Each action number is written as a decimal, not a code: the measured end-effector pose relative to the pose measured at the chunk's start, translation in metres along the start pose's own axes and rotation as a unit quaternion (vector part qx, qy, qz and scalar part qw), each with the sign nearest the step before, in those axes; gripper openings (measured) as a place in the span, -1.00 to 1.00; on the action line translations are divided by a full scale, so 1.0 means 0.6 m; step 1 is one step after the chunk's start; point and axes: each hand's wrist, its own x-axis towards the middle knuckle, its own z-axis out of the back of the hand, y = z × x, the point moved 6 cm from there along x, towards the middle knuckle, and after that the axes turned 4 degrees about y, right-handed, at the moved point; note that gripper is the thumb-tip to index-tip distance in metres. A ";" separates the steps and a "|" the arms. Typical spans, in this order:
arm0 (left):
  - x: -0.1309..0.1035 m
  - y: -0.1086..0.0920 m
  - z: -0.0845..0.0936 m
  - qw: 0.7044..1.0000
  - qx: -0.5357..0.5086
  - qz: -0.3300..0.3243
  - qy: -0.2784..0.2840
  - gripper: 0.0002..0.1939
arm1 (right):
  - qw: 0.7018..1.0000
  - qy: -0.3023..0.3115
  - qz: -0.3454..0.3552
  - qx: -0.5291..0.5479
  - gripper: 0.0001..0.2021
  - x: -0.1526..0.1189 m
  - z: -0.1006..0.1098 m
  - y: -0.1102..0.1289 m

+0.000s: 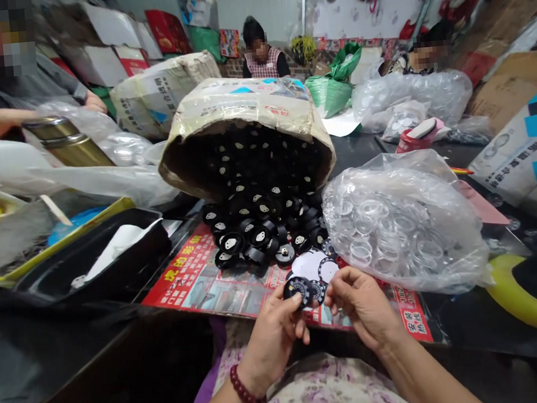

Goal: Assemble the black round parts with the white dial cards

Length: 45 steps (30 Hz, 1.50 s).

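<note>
My left hand (273, 336), with a beaded bracelet at the wrist, holds a round black part (298, 292) with a patterned dial face, thumb on its edge. Just right of it, my right hand (359, 303) has its thumb and fingers pinched together; what they hold, if anything, is too small to name. White and patterned paper discs (309, 264) lie just beyond my hands on a red printed sheet (190, 277). Many black round cases (253, 235) spill from an open carton (241, 106) behind them. Clear plastic rings (384, 232) fill a transparent bag to the right.
A black tray (127, 258) with white paper stands at left, near a metal flask (73, 143). A yellow tape roll (522, 305) lies at right. One person (263, 61) sits across the table; others are at the left and the back right.
</note>
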 end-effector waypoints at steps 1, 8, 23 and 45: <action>-0.002 -0.004 0.001 0.999 -0.032 -0.009 0.000 -0.76 | 0.999 -0.002 -0.014 0.034 -0.63 0.002 -0.009 -0.010; -0.006 -0.008 0.013 0.992 -0.122 -0.028 -0.028 -0.90 | 0.996 0.050 -0.058 0.042 -0.66 -0.008 -0.047 -0.059; -0.002 0.001 0.014 0.999 0.047 -0.006 -0.023 -0.48 | 0.884 0.029 0.215 -0.413 -0.89 -0.015 -0.049 0.013; -0.001 0.020 0.008 0.996 0.090 0.004 0.002 -0.58 | 0.980 0.048 0.080 -0.176 -0.73 0.004 -0.035 -0.043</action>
